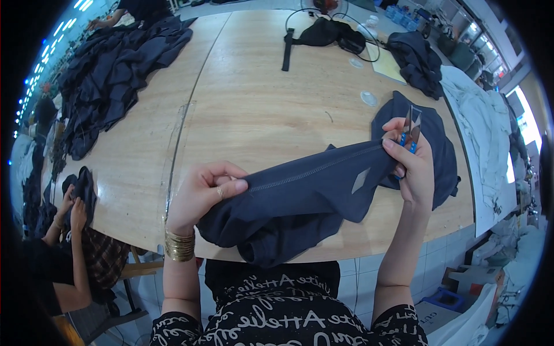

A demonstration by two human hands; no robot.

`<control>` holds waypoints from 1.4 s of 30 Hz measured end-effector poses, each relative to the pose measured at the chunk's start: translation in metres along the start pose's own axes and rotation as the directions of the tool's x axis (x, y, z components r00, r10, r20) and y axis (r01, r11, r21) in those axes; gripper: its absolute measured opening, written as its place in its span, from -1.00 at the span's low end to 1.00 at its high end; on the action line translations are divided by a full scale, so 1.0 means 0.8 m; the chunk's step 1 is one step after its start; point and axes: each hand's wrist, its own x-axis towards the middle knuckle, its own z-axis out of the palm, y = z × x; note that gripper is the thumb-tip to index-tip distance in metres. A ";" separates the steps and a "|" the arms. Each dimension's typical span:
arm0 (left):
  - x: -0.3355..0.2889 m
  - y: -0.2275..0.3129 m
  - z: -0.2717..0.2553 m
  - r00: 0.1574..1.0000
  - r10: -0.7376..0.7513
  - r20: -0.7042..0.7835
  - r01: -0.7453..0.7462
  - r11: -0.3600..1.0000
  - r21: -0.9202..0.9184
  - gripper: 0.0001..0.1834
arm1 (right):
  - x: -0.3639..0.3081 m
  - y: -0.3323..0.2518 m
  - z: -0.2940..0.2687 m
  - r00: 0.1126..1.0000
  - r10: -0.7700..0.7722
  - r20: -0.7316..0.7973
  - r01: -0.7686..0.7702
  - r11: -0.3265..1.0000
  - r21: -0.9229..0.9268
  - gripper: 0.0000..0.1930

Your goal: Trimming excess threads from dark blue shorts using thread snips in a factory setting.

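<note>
A dark grey-blue garment (300,190) is stretched along a stitched seam between my two hands, its lower part bunched over the table's near edge. My left hand (210,187), with gold bangles at the wrist, pinches the seam's left end between thumb and fingers. At the other end my right hand (411,161) grips the cloth between thumb and forefinger. That same hand also holds thread snips (411,130) with blue handles, blades pointing up. A pale slanted patch (360,180) shows on the garment near my right hand. Behind it lies another dark garment (441,150).
A large heap of dark garments (115,75) covers the wooden table's (259,86) far left. A black bag (320,33) and a dark bundle (414,60) lie at the back. Pale cloth (479,127) lines the right. Another person's hands (74,207) handle dark cloth at left.
</note>
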 end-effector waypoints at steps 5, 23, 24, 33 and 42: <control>0.004 -0.034 -0.013 0.993 -0.063 0.100 -0.010 0.802 0.597 -0.81 | 0.004 -0.004 -0.013 0.998 0.003 -0.067 -0.005 1.000 -0.031 -0.78; -0.025 0.003 -0.071 0.972 -0.007 0.235 0.017 0.999 -0.040 -0.60 | 0.019 -0.029 -0.099 0.946 -0.234 -0.223 0.287 0.926 0.244 -0.91; -0.027 0.003 -0.072 0.973 0.000 0.230 0.011 0.999 -0.045 -0.60 | 0.018 -0.030 -0.101 0.947 -0.239 -0.216 0.289 0.926 0.241 -0.91; -0.029 0.010 -0.071 0.965 0.075 0.253 -0.040 0.989 -0.142 -0.56 | 0.010 -0.034 -0.104 0.937 -0.244 -0.250 0.296 0.935 0.196 -0.91; 0.094 0.102 -0.110 0.634 0.772 0.052 -0.552 0.405 0.729 -0.74 | 0.155 -0.028 -0.073 0.831 -0.460 -0.312 0.417 0.887 -0.196 -0.84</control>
